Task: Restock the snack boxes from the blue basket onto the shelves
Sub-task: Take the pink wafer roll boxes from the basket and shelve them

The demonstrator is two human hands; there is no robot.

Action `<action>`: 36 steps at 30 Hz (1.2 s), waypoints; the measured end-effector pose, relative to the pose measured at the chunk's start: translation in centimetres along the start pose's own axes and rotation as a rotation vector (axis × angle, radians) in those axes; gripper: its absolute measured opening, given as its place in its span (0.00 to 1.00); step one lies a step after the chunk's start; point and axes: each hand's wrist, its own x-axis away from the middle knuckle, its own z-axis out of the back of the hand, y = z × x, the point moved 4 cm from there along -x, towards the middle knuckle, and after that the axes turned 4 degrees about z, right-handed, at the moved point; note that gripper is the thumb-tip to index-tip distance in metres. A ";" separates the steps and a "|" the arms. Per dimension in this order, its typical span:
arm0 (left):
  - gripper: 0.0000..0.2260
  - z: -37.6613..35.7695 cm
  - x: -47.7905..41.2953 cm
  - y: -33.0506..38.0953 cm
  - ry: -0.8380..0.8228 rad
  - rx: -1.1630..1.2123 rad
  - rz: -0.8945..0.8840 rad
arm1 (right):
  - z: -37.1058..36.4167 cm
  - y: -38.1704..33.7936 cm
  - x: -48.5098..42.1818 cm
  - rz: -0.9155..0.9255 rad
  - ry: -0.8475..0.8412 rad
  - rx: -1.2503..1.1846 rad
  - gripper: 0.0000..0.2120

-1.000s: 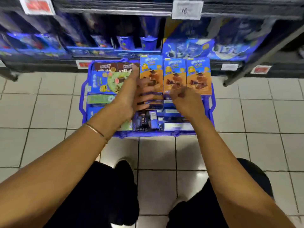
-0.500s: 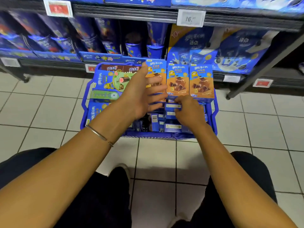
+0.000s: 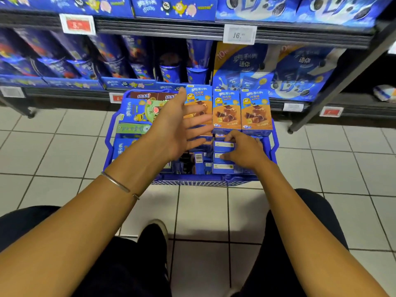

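Note:
The blue basket (image 3: pixel 192 182) stands on the tiled floor in front of the shelves, packed with snack boxes. Three orange-and-blue boxes (image 3: pixel 256 110) stand upright along its far right side. Green-and-blue boxes (image 3: pixel 134 111) lie at its left. My left hand (image 3: pixel 180 127) hovers over the basket's middle, fingers spread, holding nothing and partly covering the leftmost orange box. My right hand (image 3: pixel 244 152) reaches into the right side with its fingers curled around small blue boxes (image 3: pixel 224 145) lying flat; how firm the grip is I cannot make out.
Dark shelves (image 3: pixel 171 31) rise behind the basket, stocked with blue cookie packs and cups. Price tags (image 3: pixel 239 34) hang on the shelf edge. A slanted shelf post (image 3: pixel 334 88) comes down at the right. My knees and a dark shoe (image 3: pixel 153 234) are below.
The view has tilted up, so more of the shelves shows. My left hand has lifted and spread over the basket. My right hand stays low on the small blue boxes.

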 end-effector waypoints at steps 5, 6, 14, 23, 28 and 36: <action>0.28 0.5 0.2 0.6 0.032 0.015 -0.016 | 0.5 -0.8 0.4 0.086 0.077 -0.070 0.17; 0.27 0.7 0.3 0.6 0.037 0.017 -0.017 | 0.6 -0.9 0.6 0.115 0.082 -0.103 0.16; 0.23 1.8 0.6 0.2 0.067 -0.013 -0.011 | 4.8 -4.9 1.1 0.216 0.202 -0.588 0.11; 0.18 0.9 0.6 1.4 0.068 -0.138 -0.285 | 7.5 -9.6 2.2 0.184 0.120 -1.059 0.09; 0.21 0.7 1.1 1.4 0.018 -0.060 -0.249 | 6.6 -10.7 2.3 0.183 0.058 -1.170 0.11; 0.25 1.6 0.1 2.3 0.063 0.117 -0.173 | 3.3 -4.4 -0.1 -0.024 0.086 -0.367 0.13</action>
